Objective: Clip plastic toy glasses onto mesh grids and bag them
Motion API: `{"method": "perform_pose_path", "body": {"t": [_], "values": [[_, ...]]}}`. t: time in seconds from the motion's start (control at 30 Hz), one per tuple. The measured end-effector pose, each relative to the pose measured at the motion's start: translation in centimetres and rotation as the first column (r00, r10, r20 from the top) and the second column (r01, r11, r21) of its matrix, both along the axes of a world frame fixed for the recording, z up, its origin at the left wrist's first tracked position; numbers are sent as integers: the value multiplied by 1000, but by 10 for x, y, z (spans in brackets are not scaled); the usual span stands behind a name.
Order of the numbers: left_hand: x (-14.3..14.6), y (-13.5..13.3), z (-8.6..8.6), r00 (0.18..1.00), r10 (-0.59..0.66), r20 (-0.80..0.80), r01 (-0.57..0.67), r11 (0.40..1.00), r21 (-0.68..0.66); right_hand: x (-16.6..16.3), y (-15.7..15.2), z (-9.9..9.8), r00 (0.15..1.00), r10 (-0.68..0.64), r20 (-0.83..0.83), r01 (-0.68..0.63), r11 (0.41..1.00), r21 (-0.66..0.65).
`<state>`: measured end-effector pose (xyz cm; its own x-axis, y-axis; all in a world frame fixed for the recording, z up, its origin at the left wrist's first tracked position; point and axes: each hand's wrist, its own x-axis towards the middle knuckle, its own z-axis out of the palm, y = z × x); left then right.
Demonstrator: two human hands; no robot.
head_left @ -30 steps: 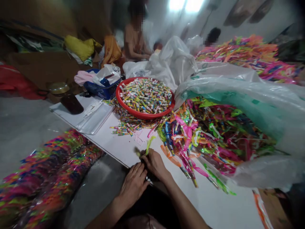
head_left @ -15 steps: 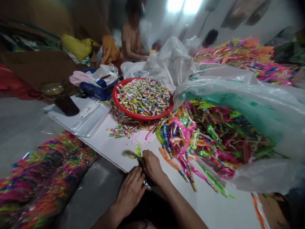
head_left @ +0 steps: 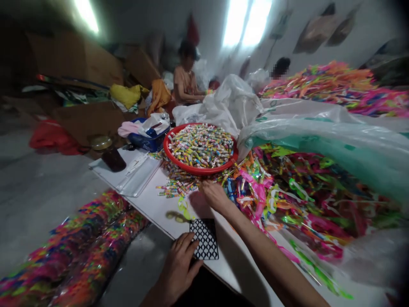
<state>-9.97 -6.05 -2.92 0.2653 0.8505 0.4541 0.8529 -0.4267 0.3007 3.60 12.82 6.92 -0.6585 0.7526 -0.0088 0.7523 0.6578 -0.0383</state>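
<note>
Where grid [head_left: 204, 238] meets board [head_left: 150, 207] edge, left hand [head_left: 177, 268] rests

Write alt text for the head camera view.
A person's left hand rests on a black lattice card at the edge of a white table, while the right hand lies by loose colourful little tubes beside a red bowl full of them. Neon plastic toys spill from a clear bag at right.

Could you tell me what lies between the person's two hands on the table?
In the head view, a black lattice panel lies between the left hand and the right hand, touching the left one.
</note>
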Motion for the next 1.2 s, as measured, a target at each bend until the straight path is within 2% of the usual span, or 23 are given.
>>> {"method": "perform_pose_path", "body": {"t": [0.07, 0.13, 0.2, 0.27, 0.33, 0.4, 0.43, 0.5, 0.57, 0.6, 0.67, 0.73, 0.87, 0.97, 1.03, 1.2], "values": [[-9, 6, 4, 989, 72, 130, -70, 997, -20, -5, -9, 19, 992, 44, -116, -36, 997, 64], [-19, 17, 8, 947, 181, 264, -162, 982, -94, -2, -17, 40, 971, 33, -236, -16, 997, 74], [-26, 32, 13, 890, 278, 362, -210, 954, -216, 5, -19, 55, 951, -4, -309, 3, 1000, -3], [-27, 49, 17, 858, 350, 375, -221, 912, -346, 11, -15, 58, 948, -38, -315, -1, 993, -121], [-19, 64, 18, 858, 395, 330, -228, 866, -445, 13, -12, 49, 963, -95, -251, 36, 972, -232], [-6, 72, 16, 860, 426, 281, -246, 828, -503, 13, -21, 30, 957, -192, -219, 128, 953, -273], [1, 73, 14, 854, 446, 270, -263, 816, -515, 12, -33, 17, 935, -233, -267, 160, 950, -267], [15, 67, 5, 832, 489, 263, -307, 799, -517, 12, -71, -13, 842, -259, -473, 172, 960, -219], [26, 54, -6, 831, 466, 304, -309, 841, -445, 14, -121, -46, 714, -262, -650, 213, 965, -154], [31, 46, -12, 844, 419, 335, -285, 879, -382, 17, -146, -61, 709, -219, -670, 209, 973, -98], [37, 33, -21, 870, 315, 379, -232, 940, -250, 24, -183, -86, 783, -105, -614, 162, 986, 38], [40, 26, -26, 888, 274, 370, -215, 957, -194, 32, -199, -100, 857, -25, -515, 80, 993, 86], [38, 34, -18, 921, 292, 258, -223, 938, -265, 41, -192, -104, 895, 48, -444, -29, 998, 48], [34, 48, -4, 941, 312, 133, -242, 892, -381, 45, -187, -100, 888, 61, -455, -47, 998, 42], [32, 56, 2, 943, 321, 85, -260, 874, -411, 47, -190, -100, 887, 76, -456, -58, 997, 55], [31, 64, -2, 946, 320, 52, -270, 867, -419, 53, -197, -102, 915, 134, -379, -116, 991, 71]]}}
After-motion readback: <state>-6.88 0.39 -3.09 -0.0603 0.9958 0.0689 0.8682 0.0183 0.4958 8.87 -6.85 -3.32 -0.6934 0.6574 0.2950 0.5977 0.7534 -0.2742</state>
